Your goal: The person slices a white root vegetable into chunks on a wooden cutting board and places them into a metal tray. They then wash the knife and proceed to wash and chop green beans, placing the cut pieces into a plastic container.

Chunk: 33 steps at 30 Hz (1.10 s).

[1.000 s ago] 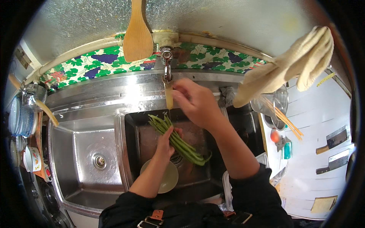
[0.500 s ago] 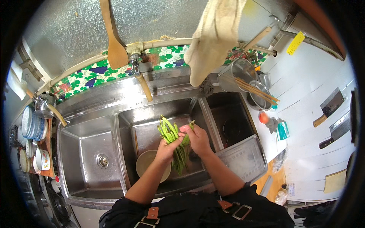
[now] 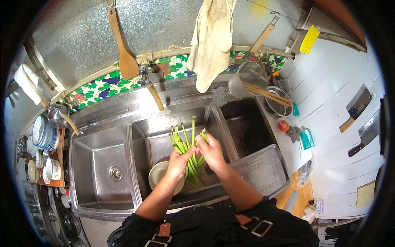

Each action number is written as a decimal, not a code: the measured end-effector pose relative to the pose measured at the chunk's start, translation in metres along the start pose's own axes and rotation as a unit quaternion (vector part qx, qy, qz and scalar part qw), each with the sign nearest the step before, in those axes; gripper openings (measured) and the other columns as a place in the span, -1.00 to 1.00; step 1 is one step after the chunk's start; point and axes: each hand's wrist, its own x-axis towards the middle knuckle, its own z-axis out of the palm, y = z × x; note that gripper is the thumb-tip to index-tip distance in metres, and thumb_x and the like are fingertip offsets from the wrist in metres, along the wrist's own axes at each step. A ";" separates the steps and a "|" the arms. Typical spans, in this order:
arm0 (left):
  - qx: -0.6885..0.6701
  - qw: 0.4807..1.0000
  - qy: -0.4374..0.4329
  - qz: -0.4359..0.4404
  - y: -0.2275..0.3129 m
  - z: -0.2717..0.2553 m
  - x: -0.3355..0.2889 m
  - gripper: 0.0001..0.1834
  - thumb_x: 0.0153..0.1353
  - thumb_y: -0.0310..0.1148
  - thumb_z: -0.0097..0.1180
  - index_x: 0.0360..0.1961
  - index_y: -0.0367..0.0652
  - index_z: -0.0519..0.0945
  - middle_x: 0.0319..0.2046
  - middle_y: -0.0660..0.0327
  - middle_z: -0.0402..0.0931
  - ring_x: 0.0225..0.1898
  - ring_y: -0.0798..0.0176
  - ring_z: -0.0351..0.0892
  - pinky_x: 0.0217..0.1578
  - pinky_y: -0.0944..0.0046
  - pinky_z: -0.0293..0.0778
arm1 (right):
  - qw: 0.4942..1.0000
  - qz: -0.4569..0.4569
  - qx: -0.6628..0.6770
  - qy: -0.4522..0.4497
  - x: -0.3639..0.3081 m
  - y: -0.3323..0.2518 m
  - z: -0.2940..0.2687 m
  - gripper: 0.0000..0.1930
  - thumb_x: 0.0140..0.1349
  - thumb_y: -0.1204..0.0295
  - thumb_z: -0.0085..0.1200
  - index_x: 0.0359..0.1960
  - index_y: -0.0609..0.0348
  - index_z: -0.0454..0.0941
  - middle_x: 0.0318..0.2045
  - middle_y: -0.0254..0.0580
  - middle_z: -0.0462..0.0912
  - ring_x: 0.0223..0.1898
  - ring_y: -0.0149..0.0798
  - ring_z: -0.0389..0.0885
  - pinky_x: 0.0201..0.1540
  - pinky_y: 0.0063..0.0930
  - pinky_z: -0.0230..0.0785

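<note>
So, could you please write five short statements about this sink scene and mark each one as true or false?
1. The left hand and the right hand both hold the bundle of thin green vegetables. True.
2. The pale bowl sits in the leftmost basin. False: it is in the middle basin, partly hidden by the left forearm.
3. The wooden spatula hangs to the left of the cream cloth. True.
4. The two cleavers are on the left side of the view. False: they are at the far right.
5. A round red object is to the right of the right-hand basin. True.
</note>
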 end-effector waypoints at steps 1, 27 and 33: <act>0.010 0.999 0.040 0.005 -0.002 0.002 0.001 -0.85 0.23 -0.45 0.16 -0.19 -0.26 0.58 -0.33 0.23 0.61 -0.30 0.40 0.55 -0.25 0.39 0.45 | 0.999 -0.035 -0.004 0.019 0.001 0.001 0.001 -0.80 0.39 0.31 -0.07 -0.29 0.18 0.48 -0.52 -0.38 0.50 -0.54 -0.52 0.46 -0.45 -0.63 0.32; 0.082 0.996 -0.011 -0.021 0.021 0.001 -0.019 -0.80 0.19 -0.44 0.22 -0.20 -0.29 0.56 -0.41 0.26 0.54 -0.43 0.38 0.54 -0.37 0.36 0.48 | 0.990 0.055 0.125 -0.025 0.010 -0.031 -0.022 -0.80 0.36 0.23 0.01 -0.31 0.08 0.40 -0.64 -0.54 0.34 -0.72 -0.62 0.20 -0.71 -0.64 0.03; 0.070 0.992 -0.084 -0.058 0.019 0.006 -0.022 -0.82 0.16 -0.47 0.24 -0.32 -0.24 0.46 -0.48 0.25 0.52 -0.44 0.35 0.55 -0.36 0.34 0.48 | 0.995 0.077 0.052 -0.036 0.002 -0.036 -0.003 -0.84 0.24 0.32 0.18 -0.36 0.14 0.56 -0.67 -0.57 0.35 -0.73 -0.65 0.19 -0.72 -0.68 -0.02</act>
